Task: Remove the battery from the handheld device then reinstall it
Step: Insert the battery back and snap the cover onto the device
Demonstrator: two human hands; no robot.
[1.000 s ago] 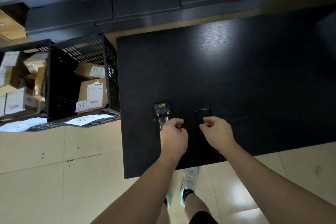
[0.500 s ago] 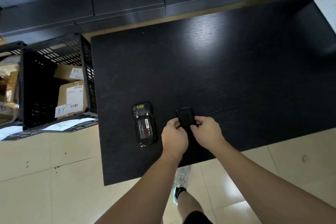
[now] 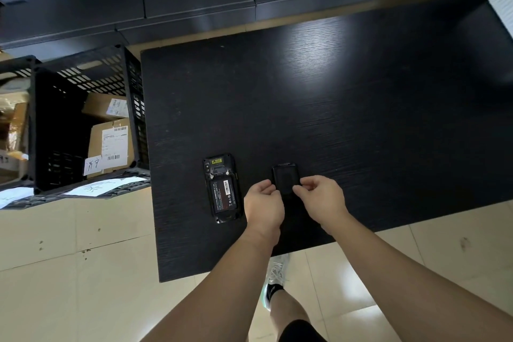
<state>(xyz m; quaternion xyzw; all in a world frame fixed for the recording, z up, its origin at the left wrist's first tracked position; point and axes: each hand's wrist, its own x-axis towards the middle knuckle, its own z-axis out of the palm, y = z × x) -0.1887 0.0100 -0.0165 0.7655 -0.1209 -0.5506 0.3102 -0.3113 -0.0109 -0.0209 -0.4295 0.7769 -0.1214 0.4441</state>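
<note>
battery (image 3: 224,195) label unreadable; hands (image 3: 263,207) pinch cover (image 3: 286,179)

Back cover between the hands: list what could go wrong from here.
1. The back cover is black on a black table, held only at its edges by the left hand and right hand; it could slip.
2. The handheld device lies open with its battery exposed near the table's left edge; a nudge might push it off.
</note>
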